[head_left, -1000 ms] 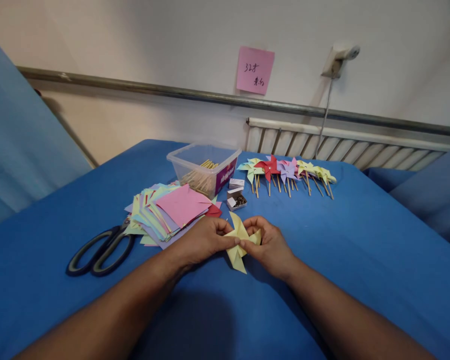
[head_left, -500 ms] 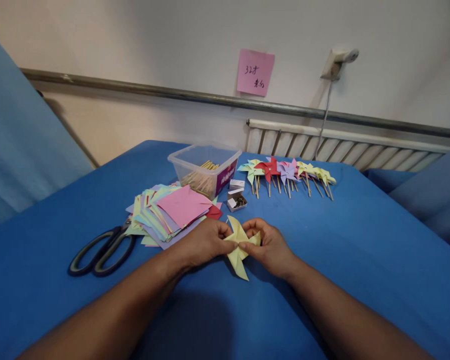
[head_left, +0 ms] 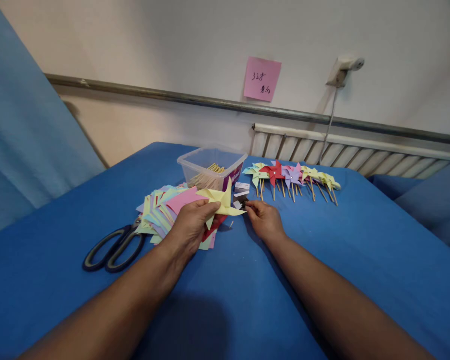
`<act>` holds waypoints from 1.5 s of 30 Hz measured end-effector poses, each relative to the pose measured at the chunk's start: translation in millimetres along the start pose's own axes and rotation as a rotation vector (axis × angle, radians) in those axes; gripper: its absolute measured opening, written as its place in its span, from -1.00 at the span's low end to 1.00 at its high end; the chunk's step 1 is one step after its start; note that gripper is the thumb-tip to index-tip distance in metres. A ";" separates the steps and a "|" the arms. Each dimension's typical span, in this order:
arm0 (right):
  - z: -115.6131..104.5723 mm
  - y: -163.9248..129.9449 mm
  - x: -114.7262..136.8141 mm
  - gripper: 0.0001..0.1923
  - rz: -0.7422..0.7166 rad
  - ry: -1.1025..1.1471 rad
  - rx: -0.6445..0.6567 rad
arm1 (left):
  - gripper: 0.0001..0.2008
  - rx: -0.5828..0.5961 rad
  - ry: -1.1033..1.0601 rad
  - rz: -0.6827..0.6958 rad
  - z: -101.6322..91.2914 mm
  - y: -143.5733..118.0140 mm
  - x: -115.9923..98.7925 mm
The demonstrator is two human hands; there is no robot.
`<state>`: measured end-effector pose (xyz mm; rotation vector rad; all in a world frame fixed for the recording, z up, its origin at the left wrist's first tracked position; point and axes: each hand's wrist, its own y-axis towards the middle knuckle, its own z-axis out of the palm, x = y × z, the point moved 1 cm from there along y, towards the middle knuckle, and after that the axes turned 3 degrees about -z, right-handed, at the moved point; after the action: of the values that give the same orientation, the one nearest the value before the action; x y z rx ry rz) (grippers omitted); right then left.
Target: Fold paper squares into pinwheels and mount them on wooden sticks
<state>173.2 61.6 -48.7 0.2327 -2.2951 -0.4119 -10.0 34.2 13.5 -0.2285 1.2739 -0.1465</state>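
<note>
My left hand (head_left: 190, 225) holds a folded yellow paper pinwheel (head_left: 220, 202) up above the blue table (head_left: 360, 240), over the near edge of a stack of coloured paper squares (head_left: 164, 210). My right hand (head_left: 263, 218) has its fingertips at a small open box of pins (head_left: 240, 200), which it partly hides. I cannot see whether a pin is pinched between the fingers.
A clear plastic tub (head_left: 210, 169) of wooden sticks stands behind the pin box. A row of finished pinwheels on sticks (head_left: 292, 176) lies at the back right. Black scissors (head_left: 114, 247) lie left of the paper stack. A pink note (head_left: 261, 79) is on the wall.
Both hands held the yellow pinwheel low over the table. Now the left hand alone has lifted it up and back, and the right hand has let go and reached forward to the pin box.
</note>
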 end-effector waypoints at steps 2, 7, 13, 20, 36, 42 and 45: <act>1.9 8.1 4.5 -0.74 0.032 -0.129 0.055 | -0.85 -0.002 -0.006 -0.002 -0.5 1.7 2.9; 0.9 18.8 11.8 -0.74 0.154 -0.301 0.147 | -0.86 -0.001 -0.016 -0.010 0.0 3.8 8.5; -8.6 28.4 17.7 -0.82 0.201 -0.334 0.255 | -0.87 0.032 -0.007 -0.037 2.0 3.3 12.0; -11.1 33.7 27.6 -0.80 0.154 -0.434 0.300 | -0.86 0.048 0.016 -0.026 -1.4 5.3 15.0; -8.2 17.9 12.0 -0.80 0.018 -0.322 0.269 | -0.85 0.023 0.015 -0.023 0.2 2.4 10.5; -12.9 11.5 10.6 -0.77 -0.088 -0.286 0.294 | -0.86 0.050 0.020 -0.022 0.3 2.0 12.1; -11.7 7.6 12.6 -0.82 -0.107 -0.318 0.256 | -0.85 0.038 0.016 -0.024 0.2 2.3 11.9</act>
<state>172.8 62.5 -29.9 0.4462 -2.6577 -0.2177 -6.4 33.7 2.0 -0.2103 1.2834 -0.1929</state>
